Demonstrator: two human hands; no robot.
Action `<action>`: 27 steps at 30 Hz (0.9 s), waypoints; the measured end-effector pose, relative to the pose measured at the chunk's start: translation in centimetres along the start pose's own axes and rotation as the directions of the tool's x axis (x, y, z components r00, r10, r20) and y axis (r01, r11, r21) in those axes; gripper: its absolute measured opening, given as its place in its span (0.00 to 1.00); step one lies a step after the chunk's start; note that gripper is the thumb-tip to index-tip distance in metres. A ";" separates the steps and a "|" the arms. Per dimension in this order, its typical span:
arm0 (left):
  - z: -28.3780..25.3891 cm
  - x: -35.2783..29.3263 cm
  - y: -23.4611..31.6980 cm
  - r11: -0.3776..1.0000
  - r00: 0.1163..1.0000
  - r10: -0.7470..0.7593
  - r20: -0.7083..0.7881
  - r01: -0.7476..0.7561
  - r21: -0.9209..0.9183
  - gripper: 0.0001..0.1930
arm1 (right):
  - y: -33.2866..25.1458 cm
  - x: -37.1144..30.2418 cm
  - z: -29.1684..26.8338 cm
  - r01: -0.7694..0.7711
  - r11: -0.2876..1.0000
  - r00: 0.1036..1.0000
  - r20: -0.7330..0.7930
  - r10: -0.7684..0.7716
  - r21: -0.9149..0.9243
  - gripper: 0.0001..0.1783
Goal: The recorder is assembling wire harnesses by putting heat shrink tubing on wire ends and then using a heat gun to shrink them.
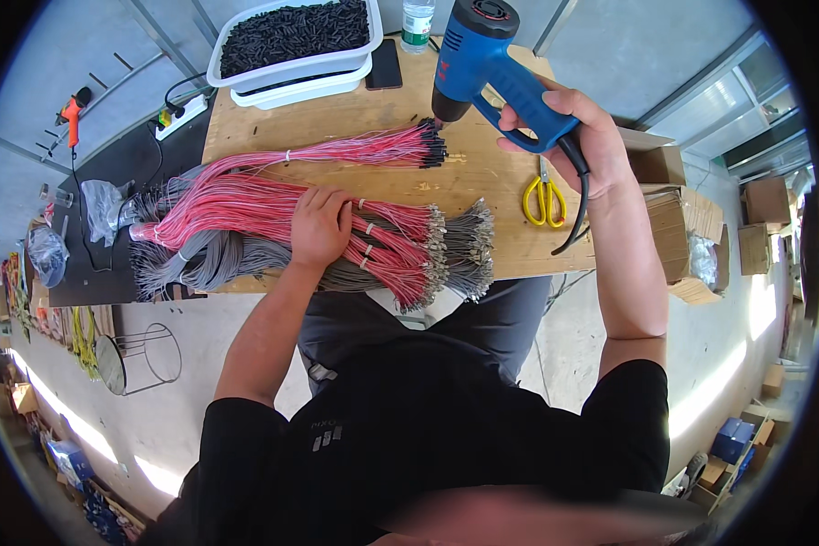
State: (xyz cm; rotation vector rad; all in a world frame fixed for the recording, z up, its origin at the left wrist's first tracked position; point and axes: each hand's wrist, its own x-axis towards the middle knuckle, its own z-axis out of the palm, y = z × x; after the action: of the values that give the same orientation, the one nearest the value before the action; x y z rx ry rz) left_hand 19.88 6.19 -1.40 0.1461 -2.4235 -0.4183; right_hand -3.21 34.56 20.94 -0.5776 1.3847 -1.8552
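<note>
My right hand (591,136) is wrapped round the handle of a blue heat gun (510,82), held up over the table. Its nozzle points down just above the black-sleeved ends (434,144) of a tied pink-and-white wire bundle (337,148). Across the thick bundle of red wires (255,202) lies my left hand (320,223), its fingers curled over the strands. White ties band these wires, and small metal terminals (435,246) tip their right ends. Grey wires (223,255) lie beneath and beside them, partly covered.
A white tub (291,68) of short black tubes stands at the back, near a dark phone (384,65) and a bottle (417,25). Yellow-handled scissors (544,197) lie at the right. An orange tool (71,113) hangs at far left; cardboard boxes (682,227) stand right of the table.
</note>
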 end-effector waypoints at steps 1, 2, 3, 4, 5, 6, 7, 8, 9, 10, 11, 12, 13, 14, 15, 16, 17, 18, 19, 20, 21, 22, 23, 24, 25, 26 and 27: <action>0.1 0.0 0.0 1.000 1.000 0.009 -0.003 -0.009 -0.001 0.06 | 0.0 -0.1 -0.1 -0.017 1.000 1.000 0.021 0.017 0.014 0.36; 0.1 0.1 0.0 1.000 1.000 0.018 -0.006 -0.018 -0.002 0.06 | 0.1 -0.2 -0.1 -0.034 0.999 0.999 0.043 0.033 0.027 0.36; 0.2 0.1 -0.1 1.000 1.000 0.020 -0.010 -0.020 0.000 0.06 | 0.1 -0.3 0.1 -0.030 0.999 0.999 0.044 0.029 0.024 0.36; 0.3 0.0 -0.1 1.000 1.000 0.010 -0.005 -0.010 -0.001 0.06 | 0.2 -0.3 0.3 -0.026 0.999 0.999 0.042 0.024 0.030 0.35; 0.3 -0.1 -0.1 1.000 1.000 0.000 0.000 0.000 -0.001 0.06 | 0.2 -0.4 0.5 -0.021 0.999 0.999 0.039 0.019 0.036 0.35; 0.4 -0.2 -0.1 1.000 1.000 0.000 -0.003 0.000 0.000 0.06 | 0.4 -0.5 0.7 -0.019 0.999 0.999 0.041 0.017 0.034 0.35; 0.5 -0.2 -0.1 1.000 1.000 0.006 -0.010 -0.006 0.007 0.06 | 0.5 -0.4 0.8 -0.022 0.999 0.999 0.036 0.020 0.035 0.35; 0.5 -0.1 -0.2 1.000 1.000 0.012 -0.017 -0.012 0.014 0.06 | 0.5 -0.4 0.9 -0.025 0.999 0.999 0.031 0.024 0.037 0.35; 0.5 -0.2 -0.2 1.000 1.000 0.011 -0.021 -0.011 0.016 0.06 | 0.5 -0.4 1.0 -0.023 0.999 0.999 0.035 0.022 0.035 0.35; 0.5 -0.2 -0.2 1.000 1.000 0.005 -0.014 -0.004 0.013 0.06 | 0.5 -0.3 1.1 -0.023 0.999 0.998 0.053 0.022 0.032 0.34; 0.5 -0.2 -0.1 1.000 1.000 -0.002 -0.006 0.002 0.010 0.06 | 0.6 -0.3 1.2 -0.024 0.999 0.997 0.070 0.022 0.030 0.34; 0.5 -0.3 -0.1 1.000 1.000 -0.004 -0.006 0.004 0.011 0.06 | 0.6 -0.3 1.3 -0.025 0.999 0.997 0.072 0.023 0.030 0.34; 0.4 -0.3 -0.1 1.000 1.000 -0.007 -0.015 0.007 -0.002 0.06 | 0.7 -0.3 1.3 -0.019 0.999 0.997 0.072 0.017 0.028 0.34; 0.4 -0.3 -0.1 1.000 1.000 -0.010 -0.023 0.010 -0.015 0.06 | 0.7 -0.3 1.4 -0.014 1.000 0.997 0.071 0.012 0.026 0.35; 0.4 -0.2 -0.3 1.000 1.000 -0.010 -0.021 0.010 -0.013 0.06 | 0.7 -0.2 1.5 -0.014 0.999 0.997 0.072 0.012 0.029 0.35; 0.3 -0.2 -0.3 1.000 1.000 -0.017 -0.021 0.017 -0.017 0.06 | 0.5 -0.2 1.9 -0.017 1.000 0.999 0.047 0.016 0.022 0.35; 0.3 -0.2 -0.3 0.999 1.000 -0.024 -0.020 0.024 -0.021 0.06 | 0.5 -0.2 2.1 -0.021 1.000 1.000 0.023 0.021 0.016 0.35; 0.3 -0.3 -0.3 0.999 0.999 -0.026 -0.019 0.026 -0.021 0.06 | 0.7 -0.3 2.1 -0.024 1.000 0.999 0.023 0.023 0.016 0.35; 0.3 -0.3 -0.2 1.000 1.000 -0.015 -0.023 0.015 -0.021 0.06 | 0.7 -0.4 2.0 -0.020 1.000 0.999 0.039 0.020 0.011 0.36; 0.3 -0.2 -0.2 1.000 1.000 -0.004 -0.027 0.003 -0.021 0.06 | 0.8 -0.4 1.8 -0.017 1.000 0.998 0.054 0.017 0.005 0.36; 0.3 -0.1 -0.2 1.000 1.000 -0.004 -0.027 0.004 -0.022 0.06 | 0.7 -0.3 1.6 -0.018 1.000 0.998 0.053 0.017 0.004 0.36; 0.3 -0.1 -0.2 1.000 1.000 -0.006 -0.024 0.006 -0.026 0.06 | 0.8 -0.3 1.4 -0.016 1.000 0.998 0.063 0.017 -0.014 0.37; 0.3 -0.1 -0.1 0.999 1.000 -0.008 -0.020 0.007 -0.031 0.06 | 0.9 -0.4 1.3 -0.014 0.999 0.997 0.073 0.016 -0.032 0.38; 0.3 -0.1 -0.1 0.999 1.000 -0.009 -0.017 0.008 -0.033 0.06 | 1.0 -0.4 1.3 -0.017 0.999 0.997 0.070 0.019 -0.032 0.38; 0.3 -0.1 -0.2 1.000 1.000 -0.008 -0.020 0.008 -0.026 0.06 | 0.9 -0.4 1.3 -0.019 0.999 0.997 0.079 0.021 -0.027 0.38; 0.3 -0.1 -0.3 1.000 1.000 -0.008 -0.022 0.007 -0.018 0.06 | 0.9 -0.4 1.4 -0.021 1.000 0.996 0.087 0.022 -0.022 0.39; 0.3 -0.1 -0.3 1.000 1.000 -0.007 -0.021 0.007 -0.019 0.06 | 1.0 -0.5 1.5 -0.021 1.000 0.996 0.086 0.023 -0.021 0.39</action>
State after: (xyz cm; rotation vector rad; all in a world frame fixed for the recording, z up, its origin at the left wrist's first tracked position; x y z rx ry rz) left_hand 19.78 6.05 -1.78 0.1498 -2.3988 -0.4409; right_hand -1.58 33.91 20.52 -0.6423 1.3494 -1.7803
